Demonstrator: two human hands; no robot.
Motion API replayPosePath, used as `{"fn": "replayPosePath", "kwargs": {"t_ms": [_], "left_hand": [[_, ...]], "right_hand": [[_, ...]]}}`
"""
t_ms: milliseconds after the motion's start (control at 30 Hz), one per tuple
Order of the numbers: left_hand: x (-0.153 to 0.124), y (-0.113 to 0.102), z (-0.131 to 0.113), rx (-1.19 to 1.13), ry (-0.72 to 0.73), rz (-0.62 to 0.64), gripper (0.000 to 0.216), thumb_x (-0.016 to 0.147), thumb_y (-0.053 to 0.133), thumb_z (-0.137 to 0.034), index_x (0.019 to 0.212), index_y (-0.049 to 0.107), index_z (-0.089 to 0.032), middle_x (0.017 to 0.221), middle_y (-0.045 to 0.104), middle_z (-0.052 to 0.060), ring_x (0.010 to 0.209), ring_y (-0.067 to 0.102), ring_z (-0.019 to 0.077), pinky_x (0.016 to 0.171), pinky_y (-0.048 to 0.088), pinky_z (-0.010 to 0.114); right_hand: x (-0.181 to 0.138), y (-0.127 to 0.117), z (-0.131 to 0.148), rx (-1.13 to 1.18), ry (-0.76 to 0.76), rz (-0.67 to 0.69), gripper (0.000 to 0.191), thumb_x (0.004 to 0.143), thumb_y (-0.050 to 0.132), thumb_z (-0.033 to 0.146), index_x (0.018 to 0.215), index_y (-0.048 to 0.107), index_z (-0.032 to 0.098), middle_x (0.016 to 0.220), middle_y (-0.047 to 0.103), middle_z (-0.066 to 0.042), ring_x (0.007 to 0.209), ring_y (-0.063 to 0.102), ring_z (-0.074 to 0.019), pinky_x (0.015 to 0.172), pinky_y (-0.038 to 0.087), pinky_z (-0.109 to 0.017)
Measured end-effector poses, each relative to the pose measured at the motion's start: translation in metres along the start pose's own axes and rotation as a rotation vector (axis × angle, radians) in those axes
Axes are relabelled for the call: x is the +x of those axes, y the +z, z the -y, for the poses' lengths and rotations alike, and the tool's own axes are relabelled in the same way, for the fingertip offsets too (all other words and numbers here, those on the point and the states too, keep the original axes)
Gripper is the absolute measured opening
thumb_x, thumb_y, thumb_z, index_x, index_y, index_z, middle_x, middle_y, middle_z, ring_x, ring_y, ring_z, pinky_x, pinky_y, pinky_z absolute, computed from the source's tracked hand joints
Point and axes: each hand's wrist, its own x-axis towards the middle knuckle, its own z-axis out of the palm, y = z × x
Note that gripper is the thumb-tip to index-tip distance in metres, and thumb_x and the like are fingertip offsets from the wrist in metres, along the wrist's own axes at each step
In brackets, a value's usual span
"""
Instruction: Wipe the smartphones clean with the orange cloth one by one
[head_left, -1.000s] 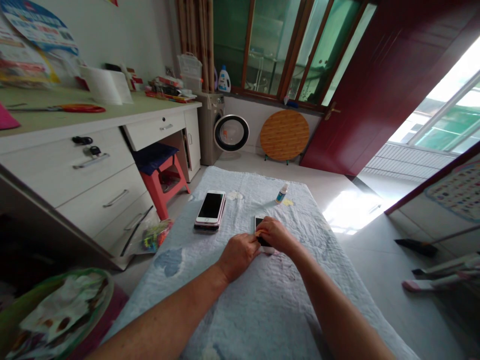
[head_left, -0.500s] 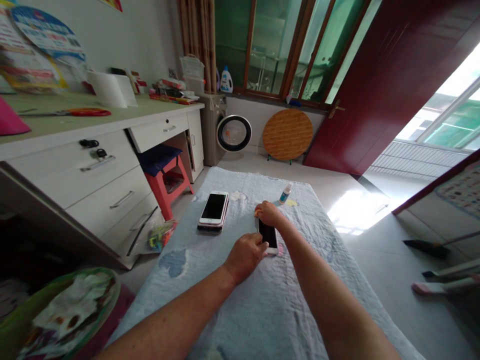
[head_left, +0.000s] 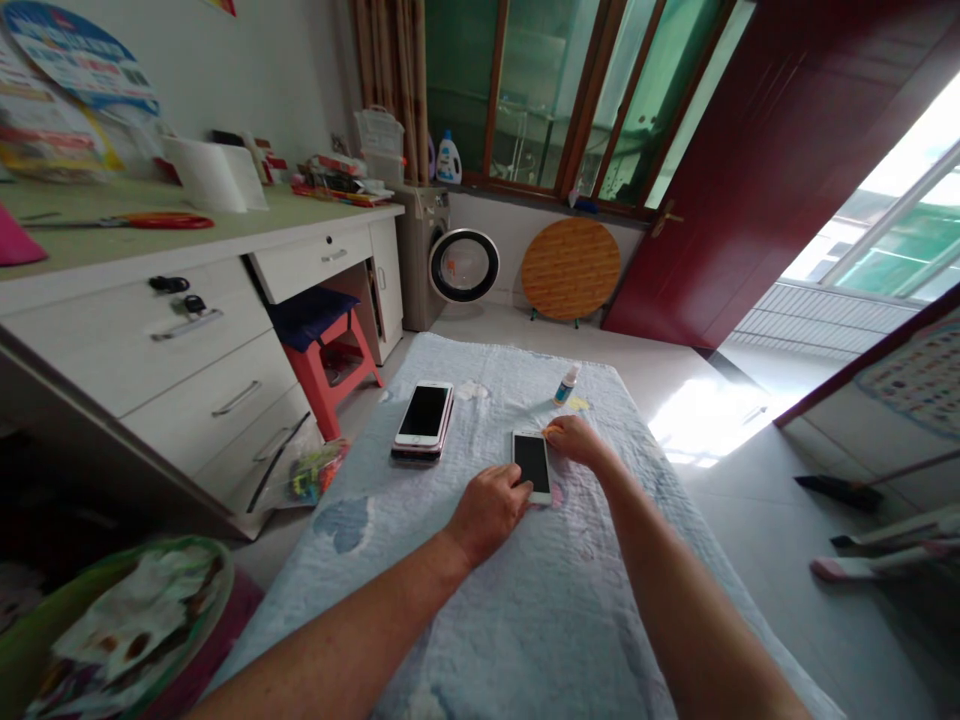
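White smartphone (head_left: 532, 465) is laid flat, screen up, on the pale blue quilted cover (head_left: 532, 620), between the two hands. Its near left corner is covered by the fingers of the left hand (head_left: 491, 512); the thumb is set across the near end, by the lower edge of the screen. Whether the phone is clamped there or only pressed down cannot be told; the underside of the fingers is hidden. Most of the screen is left uncovered, to the far side of that hand.

At the far right corner, a small orange cloth (head_left: 552, 431) is pinched in the closed fingers of the right hand (head_left: 574, 440). The cloth is held at the phone's corner; exact contact is too small to be made out. The right hand itself is placed to the right of the phone, off the screen.

Stack of phones (head_left: 422, 418) is placed to the left, well apart from both hands, topped by a white one, screen up. Small spray bottle (head_left: 566, 385) with blue label is stood upright beyond the right hand, near it. Farther off, a round wooden tabletop (head_left: 571, 268) is leaned against the wall, right of the washing machine (head_left: 421, 255), whose door is swung open.
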Motion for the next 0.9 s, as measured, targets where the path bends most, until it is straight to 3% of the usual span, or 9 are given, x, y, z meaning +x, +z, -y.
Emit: {"fn": "replayPosePath", "kwargs": {"t_ms": [200,400,667,767,900], "left_hand": [[0.000,-0.002,0.000,0.002,0.014,0.018,0.016,0.094,0.054,-0.033,0.094,0.065,-0.021,0.091,0.057,0.003,0.085,0.058,0.0184,0.078,0.047,0.031],[0.000,-0.003,-0.002,0.048,0.007,0.017,0.016,0.094,0.054,-0.033,0.089,0.063,-0.020,0.087,0.055,0.002,0.081,0.056,0.0171,0.075,0.046,0.029],[0.000,-0.003,-0.002,0.059,0.007,0.031,0.008,0.091,0.059,-0.029,0.090,0.062,-0.021,0.089,0.056,0.002,0.081,0.058,0.0171,0.076,0.047,0.029],[-0.001,-0.001,-0.001,0.012,-0.009,0.018,0.009,0.090,0.061,-0.028,0.097,0.062,-0.022,0.094,0.058,0.002,0.087,0.060,0.0189,0.080,0.048,0.031],[-0.003,0.003,0.002,-0.103,-0.058,-0.021,0.026,0.092,0.058,-0.029,0.117,0.056,-0.022,0.104,0.061,0.005,0.097,0.061,0.0206,0.088,0.049,0.033]], "right_hand": [[-0.041,0.010,0.014,0.133,0.057,-0.101,0.026,0.079,0.049,0.021,0.080,0.073,0.013,0.075,0.068,-0.006,0.067,0.055,-0.0133,0.058,0.033,-0.022],[-0.082,0.015,0.023,0.147,0.025,-0.120,0.025,0.080,0.049,0.022,0.069,0.070,0.014,0.073,0.065,-0.007,0.068,0.056,-0.0148,0.062,0.035,-0.024],[-0.118,0.019,0.027,0.151,-0.027,-0.115,0.021,0.083,0.052,0.024,0.077,0.070,0.015,0.077,0.064,-0.006,0.071,0.057,-0.0157,0.065,0.035,-0.025],[-0.122,0.012,0.028,0.173,-0.063,-0.102,0.018,0.084,0.054,0.023,0.076,0.069,0.016,0.077,0.062,-0.005,0.071,0.055,-0.0147,0.065,0.035,-0.025],[-0.117,0.009,0.033,0.209,-0.107,-0.158,0.015,0.086,0.054,0.020,0.082,0.068,0.018,0.083,0.059,-0.004,0.078,0.054,-0.0146,0.071,0.037,-0.025]]}}
